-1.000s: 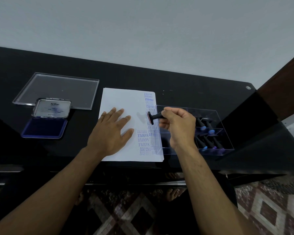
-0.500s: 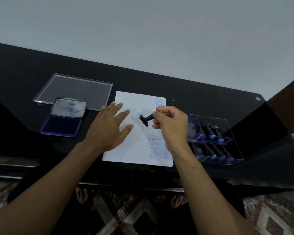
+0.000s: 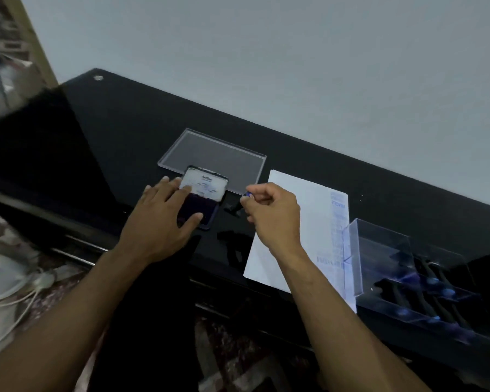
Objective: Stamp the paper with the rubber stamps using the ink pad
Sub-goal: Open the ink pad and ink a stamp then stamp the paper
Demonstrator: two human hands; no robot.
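Note:
The open ink pad [image 3: 211, 209] lies on the black table, its lid [image 3: 204, 183] folded back and the blue pad partly hidden under my left hand [image 3: 164, 219], which rests flat on it with fingers spread. My right hand [image 3: 272, 213] pinches a black rubber stamp [image 3: 235, 207] with a blue-tipped handle, held just right of the ink pad above the table. The white paper [image 3: 303, 222] lies to the right, with blue stamped words along its right edge.
A clear plastic lid [image 3: 212, 157] lies behind the ink pad. A clear box [image 3: 385, 267] holding several more stamps stands at the right, overlapping the paper's edge. The table's front edge [image 3: 224, 287] runs below my wrists. White cables [image 3: 17, 295] lie on the floor at left.
My left hand has left the paper and now lies on the ink pad. My right hand has carried the stamp leftward from over the paper to beside the pad. The camera turned left.

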